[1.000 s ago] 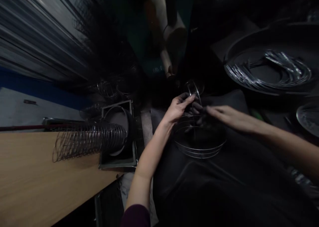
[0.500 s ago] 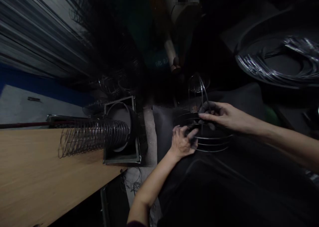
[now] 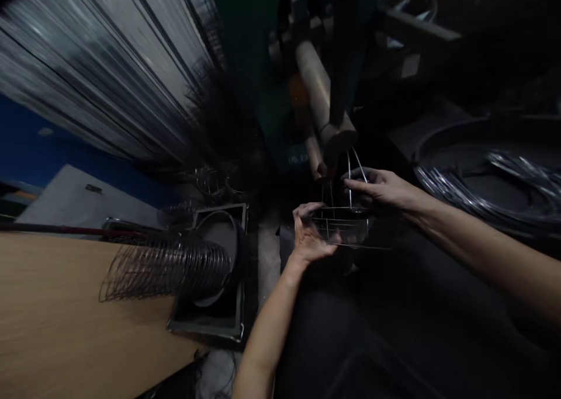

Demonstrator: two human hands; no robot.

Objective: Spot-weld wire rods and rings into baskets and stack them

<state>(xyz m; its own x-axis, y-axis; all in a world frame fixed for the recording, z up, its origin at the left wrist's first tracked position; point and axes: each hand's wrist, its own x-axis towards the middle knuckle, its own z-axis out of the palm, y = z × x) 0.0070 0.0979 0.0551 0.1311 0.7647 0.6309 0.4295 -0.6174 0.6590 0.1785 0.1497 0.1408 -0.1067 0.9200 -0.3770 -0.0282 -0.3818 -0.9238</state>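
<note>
A wire basket frame (image 3: 328, 228) of thin shiny rings and upright wires is held between both hands, below the machine's round bars. My left hand (image 3: 310, 232) grips its left side, with the fingers over an upper ring and the thumb lower down. Near the top right, my right hand (image 3: 376, 187) pinches the upright wires where they rise toward the end of a thick cylindrical bar (image 3: 322, 98). Dark surroundings hide the far side of the frame, and motion blurs its lower rings.
On the left, a row of nested wire frames (image 3: 162, 267) lies over a wooden board (image 3: 52, 311), reaching into a dark crate (image 3: 205, 332). At right, a round tub (image 3: 421, 148) holds a bundle of shiny wire rings (image 3: 451, 194). Long metal rods (image 3: 109, 54) fill the upper left.
Both hands have brought the wire basket frame up and forward to the machine's bars, and its wires now reach the thick bar's end. My view has tilted upward, showing more of the machine.
</note>
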